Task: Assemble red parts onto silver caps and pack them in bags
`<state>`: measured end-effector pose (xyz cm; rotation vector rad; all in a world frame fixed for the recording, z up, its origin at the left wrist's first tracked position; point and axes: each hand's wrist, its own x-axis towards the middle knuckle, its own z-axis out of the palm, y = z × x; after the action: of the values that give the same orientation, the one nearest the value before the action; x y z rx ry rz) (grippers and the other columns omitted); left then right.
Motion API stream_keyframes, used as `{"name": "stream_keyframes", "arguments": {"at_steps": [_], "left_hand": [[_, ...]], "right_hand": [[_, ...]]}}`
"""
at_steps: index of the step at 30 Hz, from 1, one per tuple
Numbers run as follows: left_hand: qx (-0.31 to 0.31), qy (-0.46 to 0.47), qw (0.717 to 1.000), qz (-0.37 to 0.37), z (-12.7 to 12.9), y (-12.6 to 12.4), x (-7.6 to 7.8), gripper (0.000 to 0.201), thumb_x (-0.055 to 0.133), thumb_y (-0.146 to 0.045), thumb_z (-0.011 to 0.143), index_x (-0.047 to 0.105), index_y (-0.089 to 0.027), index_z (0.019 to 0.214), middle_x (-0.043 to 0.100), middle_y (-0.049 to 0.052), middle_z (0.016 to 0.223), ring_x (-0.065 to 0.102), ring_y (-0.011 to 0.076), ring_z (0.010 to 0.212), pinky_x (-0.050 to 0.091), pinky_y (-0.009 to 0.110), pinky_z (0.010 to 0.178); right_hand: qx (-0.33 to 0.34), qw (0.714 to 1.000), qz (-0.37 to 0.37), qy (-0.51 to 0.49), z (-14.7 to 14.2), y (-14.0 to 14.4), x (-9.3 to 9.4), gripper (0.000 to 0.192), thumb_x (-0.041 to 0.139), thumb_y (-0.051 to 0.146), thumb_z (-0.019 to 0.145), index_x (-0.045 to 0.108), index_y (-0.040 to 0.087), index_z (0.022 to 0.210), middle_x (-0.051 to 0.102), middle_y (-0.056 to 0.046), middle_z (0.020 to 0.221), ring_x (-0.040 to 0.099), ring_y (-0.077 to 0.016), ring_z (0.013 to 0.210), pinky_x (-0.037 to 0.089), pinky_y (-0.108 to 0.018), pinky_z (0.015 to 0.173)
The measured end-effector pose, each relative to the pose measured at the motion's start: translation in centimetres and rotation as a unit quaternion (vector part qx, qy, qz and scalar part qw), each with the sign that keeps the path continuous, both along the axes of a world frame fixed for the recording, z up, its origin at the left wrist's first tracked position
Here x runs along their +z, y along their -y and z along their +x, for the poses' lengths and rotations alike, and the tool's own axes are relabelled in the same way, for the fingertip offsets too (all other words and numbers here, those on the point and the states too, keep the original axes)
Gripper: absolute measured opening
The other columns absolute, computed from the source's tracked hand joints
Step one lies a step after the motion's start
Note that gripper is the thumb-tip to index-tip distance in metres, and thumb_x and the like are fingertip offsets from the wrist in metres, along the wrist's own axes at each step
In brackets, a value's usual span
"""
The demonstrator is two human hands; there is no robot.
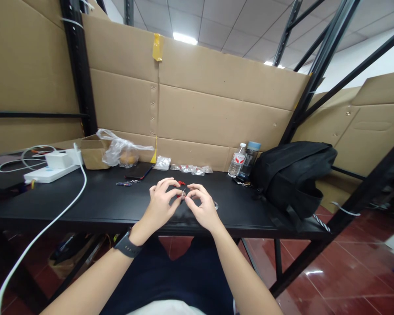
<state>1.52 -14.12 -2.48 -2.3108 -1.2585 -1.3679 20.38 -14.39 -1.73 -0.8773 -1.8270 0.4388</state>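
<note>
Near the front edge of the black table [124,205], my left hand [160,203] and my right hand [204,208] meet, thumbs and forefingers pinched. Between the fingertips is a small thin piece [183,195] with shiny, dark and red parts, too small to name. Both hands appear to touch it. A small red item [181,183] lies just beyond the fingers. Beside my right hand, a pale curved item [216,204] shows partly, the rest hidden behind the hand.
Small clear packets [192,169] line the back by the cardboard wall [216,118]. Two bottles [237,160] and a black backpack [289,175] stand right. A power strip [51,173], white cable [77,199], cardboard box [93,153], plastic bag [118,146] and keychain [128,183] are left.
</note>
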Motion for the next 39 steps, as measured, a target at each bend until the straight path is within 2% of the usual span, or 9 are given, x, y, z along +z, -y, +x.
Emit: {"name": "stream_keyframes", "arguments": {"at_steps": [5,11,17,20,26,31,33,36,39], "left_hand": [[-0.023,-0.006,0.999,-0.025,0.0,0.1,0.1,0.017,0.056,-0.026,0.095,0.073,-0.025,0.095,0.068,0.008,0.120,0.052,0.0291,0.127,0.036,0.046,0.102],[-0.061,0.007,0.997,-0.055,-0.1,0.7,0.6,0.028,0.052,-0.035,0.100,0.068,-0.032,0.122,0.062,0.004,0.137,0.050,0.0256,0.129,0.035,0.043,0.103],[-0.036,-0.033,0.997,-0.060,0.0,0.2,0.1,0.017,0.064,-0.037,0.091,0.077,-0.031,0.102,0.070,0.004,0.127,0.047,0.0311,0.131,0.032,0.048,0.099],[-0.034,-0.046,0.996,-0.070,0.2,0.0,-0.3,0.017,0.066,-0.035,0.089,0.077,-0.031,0.102,0.071,0.004,0.125,0.048,0.0321,0.129,0.032,0.049,0.097],[-0.027,-0.048,0.992,-0.117,-0.1,-0.4,-0.4,0.011,0.067,-0.033,0.087,0.077,-0.030,0.088,0.073,0.003,0.112,0.054,0.0290,0.118,0.032,0.045,0.090],[-0.029,-0.064,0.980,-0.185,-0.1,-0.6,-0.5,0.019,0.062,-0.033,0.091,0.076,-0.028,0.078,0.075,0.002,0.098,0.059,0.0253,0.105,0.031,0.043,0.088],[-0.026,-0.063,0.978,-0.199,0.0,-0.3,-0.6,0.021,0.060,-0.036,0.093,0.077,-0.029,0.083,0.077,0.002,0.099,0.061,0.0254,0.105,0.031,0.043,0.089],[-0.017,-0.064,0.974,-0.217,-0.4,-0.4,-0.4,0.024,0.055,-0.041,0.095,0.075,-0.033,0.105,0.078,0.002,0.104,0.063,0.0261,0.108,0.033,0.043,0.093],[0.002,-0.116,0.971,-0.211,-1.6,-3.1,0.5,0.033,0.045,-0.038,0.099,0.069,-0.032,0.122,0.077,0.005,0.114,0.064,0.0264,0.111,0.036,0.044,0.097]], "right_hand": [[-0.024,0.999,0.007,0.023,0.1,-0.1,-0.1,0.011,0.063,0.028,0.089,0.068,0.023,0.082,0.061,-0.007,0.128,0.058,-0.0247,0.121,0.045,-0.040,0.106],[-0.032,0.999,0.018,0.034,0.1,-0.4,-0.4,0.008,0.065,0.025,0.086,0.066,0.023,0.079,0.059,-0.007,0.130,0.055,-0.0259,0.121,0.043,-0.042,0.107],[-0.042,0.998,0.011,0.034,0.3,-0.5,-0.6,0.009,0.064,0.024,0.087,0.066,0.023,0.078,0.057,-0.006,0.133,0.052,-0.0256,0.122,0.041,-0.043,0.108],[-0.041,0.999,0.009,0.035,0.3,-0.5,-0.5,0.010,0.064,0.024,0.087,0.066,0.023,0.077,0.057,-0.007,0.133,0.052,-0.0257,0.122,0.042,-0.043,0.108],[-0.045,0.994,0.045,0.084,-0.1,-0.3,-0.6,0.007,0.068,0.018,0.083,0.067,0.024,0.078,0.059,-0.007,0.127,0.051,-0.0272,0.120,0.043,-0.045,0.106],[-0.055,0.989,0.061,0.125,-0.3,-0.1,-0.8,0.007,0.066,0.018,0.087,0.066,0.023,0.082,0.063,-0.006,0.116,0.056,-0.0250,0.111,0.044,-0.042,0.102],[-0.058,0.986,0.061,0.147,-0.1,0.0,-0.6,0.008,0.065,0.016,0.087,0.064,0.023,0.085,0.065,-0.005,0.111,0.058,-0.0237,0.106,0.045,-0.041,0.099],[-0.049,0.981,0.055,0.181,0.4,0.2,-0.2,0.009,0.066,0.014,0.087,0.064,0.023,0.088,0.066,-0.003,0.106,0.059,-0.0220,0.100,0.045,-0.039,0.096],[-0.035,0.980,0.050,0.188,1.1,0.3,0.3,0.011,0.066,0.014,0.087,0.064,0.024,0.091,0.066,-0.002,0.106,0.059,-0.0205,0.099,0.045,-0.036,0.095]]}}
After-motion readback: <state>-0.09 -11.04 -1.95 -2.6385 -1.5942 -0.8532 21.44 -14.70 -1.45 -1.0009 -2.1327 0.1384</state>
